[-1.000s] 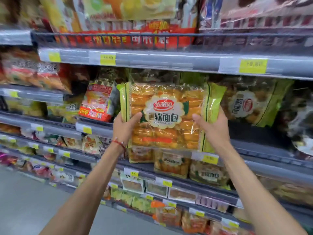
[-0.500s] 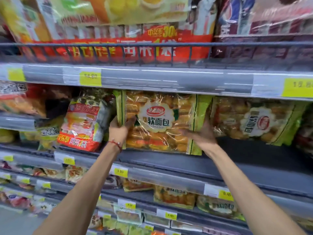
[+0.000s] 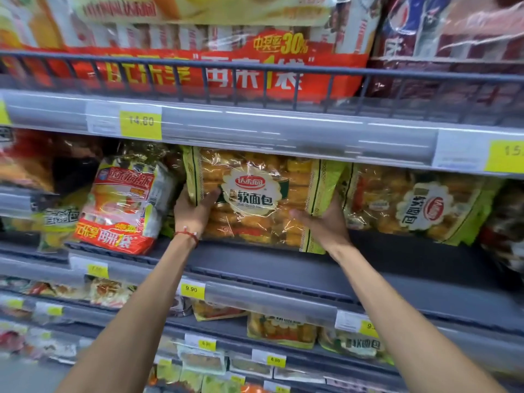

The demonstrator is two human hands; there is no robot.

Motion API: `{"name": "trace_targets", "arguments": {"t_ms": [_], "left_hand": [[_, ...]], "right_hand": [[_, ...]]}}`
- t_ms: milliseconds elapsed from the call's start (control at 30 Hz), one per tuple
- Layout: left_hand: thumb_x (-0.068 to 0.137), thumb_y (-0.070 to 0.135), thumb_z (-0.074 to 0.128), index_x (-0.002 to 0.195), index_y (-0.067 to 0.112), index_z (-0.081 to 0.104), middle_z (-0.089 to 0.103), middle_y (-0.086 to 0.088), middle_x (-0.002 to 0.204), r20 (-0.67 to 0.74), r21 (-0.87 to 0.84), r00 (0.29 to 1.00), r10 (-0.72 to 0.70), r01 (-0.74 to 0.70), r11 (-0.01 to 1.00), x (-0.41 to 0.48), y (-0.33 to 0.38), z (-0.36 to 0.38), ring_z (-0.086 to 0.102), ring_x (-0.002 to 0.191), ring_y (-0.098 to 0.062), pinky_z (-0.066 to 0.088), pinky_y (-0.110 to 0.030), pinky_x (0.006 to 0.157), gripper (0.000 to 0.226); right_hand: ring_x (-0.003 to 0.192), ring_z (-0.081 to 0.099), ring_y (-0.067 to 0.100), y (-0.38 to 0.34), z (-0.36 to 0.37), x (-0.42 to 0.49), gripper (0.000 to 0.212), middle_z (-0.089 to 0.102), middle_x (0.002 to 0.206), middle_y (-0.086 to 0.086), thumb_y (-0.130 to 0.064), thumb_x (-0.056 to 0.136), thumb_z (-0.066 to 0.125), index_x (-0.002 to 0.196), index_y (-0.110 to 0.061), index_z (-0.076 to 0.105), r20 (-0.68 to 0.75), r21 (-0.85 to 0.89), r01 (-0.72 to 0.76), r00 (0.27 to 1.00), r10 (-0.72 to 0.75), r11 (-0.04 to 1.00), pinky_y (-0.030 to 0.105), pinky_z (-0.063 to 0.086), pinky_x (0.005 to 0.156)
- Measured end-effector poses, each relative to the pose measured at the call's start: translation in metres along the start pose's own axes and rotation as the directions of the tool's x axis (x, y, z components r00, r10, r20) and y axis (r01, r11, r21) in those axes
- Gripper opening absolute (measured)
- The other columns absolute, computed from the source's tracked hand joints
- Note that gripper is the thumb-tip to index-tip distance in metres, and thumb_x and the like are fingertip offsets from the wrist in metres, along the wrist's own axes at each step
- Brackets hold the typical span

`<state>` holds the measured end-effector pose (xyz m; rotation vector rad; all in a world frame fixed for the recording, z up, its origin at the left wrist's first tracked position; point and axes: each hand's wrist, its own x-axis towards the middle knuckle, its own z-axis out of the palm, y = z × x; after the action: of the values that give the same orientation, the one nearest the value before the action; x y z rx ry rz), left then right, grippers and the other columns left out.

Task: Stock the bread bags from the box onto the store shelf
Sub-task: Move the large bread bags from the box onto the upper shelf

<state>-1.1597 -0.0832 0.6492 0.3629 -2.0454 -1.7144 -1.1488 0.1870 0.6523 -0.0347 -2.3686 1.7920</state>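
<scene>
Crinkly clear plastic with green side panels wraps the bread bag (image 3: 255, 198), showing rows of golden rolls behind a white scalloped label. It stands upright on the grey store shelf (image 3: 283, 268), under the price rail. The left hand (image 3: 192, 212) clasps its left edge, thumb across the front; the right hand (image 3: 323, 222) cups its lower right corner, fingers curled around it. Just beside it on the right leans a matching bag (image 3: 419, 205), and on the left a red-and-white glossy bag (image 3: 122, 205).
</scene>
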Motion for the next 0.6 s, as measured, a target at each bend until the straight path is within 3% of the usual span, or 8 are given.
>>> {"name": "trace_targets", "arguments": {"t_ms": [167, 267, 333, 467, 600], "left_hand": [[0.075, 0.047, 0.081, 0.13, 0.015, 0.057, 0.065, -0.004, 0.123, -0.055, 0.056, 0.997, 0.062, -0.059, 0.997, -0.027, -0.001, -0.006, 0.062, 0.112, -0.019, 0.048, -0.032, 0.097, 0.068], [0.075, 0.049, 0.08, 0.142, 0.013, 0.046, 0.052, -0.008, 0.139, -0.083, 0.148, 0.992, 0.093, -0.08, 0.986, -0.053, 0.008, -0.013, 0.052, 0.126, -0.023, 0.041, -0.038, 0.109, 0.083], [0.081, 0.041, 0.077, 0.142, 0.012, 0.046, 0.05, -0.004, 0.138, -0.087, 0.164, 0.991, 0.106, -0.091, 0.982, -0.073, 0.013, -0.017, 0.049, 0.129, -0.023, 0.039, -0.035, 0.108, 0.074], [0.088, 0.034, 0.072, 0.141, 0.018, 0.048, 0.049, -0.001, 0.141, -0.07, 0.16, 0.995, 0.074, -0.062, 0.985, -0.126, 0.019, -0.033, 0.047, 0.129, -0.018, 0.04, -0.039, 0.108, 0.06], [0.092, 0.028, 0.068, 0.128, 0.021, 0.056, 0.056, 0.002, 0.132, -0.061, 0.195, 0.998, 0.016, -0.004, 0.981, -0.19, 0.013, -0.057, 0.052, 0.121, -0.014, 0.045, -0.042, 0.102, 0.039]], "right_hand": [[0.153, 0.029, 0.021, -0.003, -0.006, -0.03, 0.119, 0.032, 0.167, 0.0, -0.042, 0.069, 0.093, 0.163, -0.025, 0.022, -0.102, -0.042, -0.017, 0.995, 0.013, 0.999, 0.038, 0.027, 0.125], [0.142, 0.046, 0.021, 0.002, -0.01, -0.059, 0.087, 0.048, 0.149, -0.002, -0.03, 0.081, 0.088, 0.155, -0.022, 0.041, -0.221, -0.035, -0.012, 0.975, 0.004, 0.999, 0.043, 0.037, 0.121], [0.132, 0.051, 0.019, 0.001, -0.011, -0.083, 0.065, 0.049, 0.141, -0.002, -0.016, 0.09, 0.079, 0.148, -0.019, 0.049, -0.245, 0.015, -0.015, 0.969, 0.018, 1.0, 0.043, 0.044, 0.114], [0.116, 0.056, 0.003, -0.003, -0.008, -0.13, 0.038, 0.055, 0.132, -0.007, -0.008, 0.098, 0.066, 0.131, -0.024, 0.059, -0.149, 0.035, 0.062, 0.987, -0.056, 0.997, 0.026, 0.051, 0.101], [0.109, 0.059, -0.002, 0.001, 0.0, -0.177, 0.028, 0.064, 0.123, -0.006, -0.008, 0.099, 0.066, 0.122, -0.023, 0.066, 0.031, 0.053, 0.089, 0.995, -0.091, 0.995, 0.004, 0.047, 0.081]]}}
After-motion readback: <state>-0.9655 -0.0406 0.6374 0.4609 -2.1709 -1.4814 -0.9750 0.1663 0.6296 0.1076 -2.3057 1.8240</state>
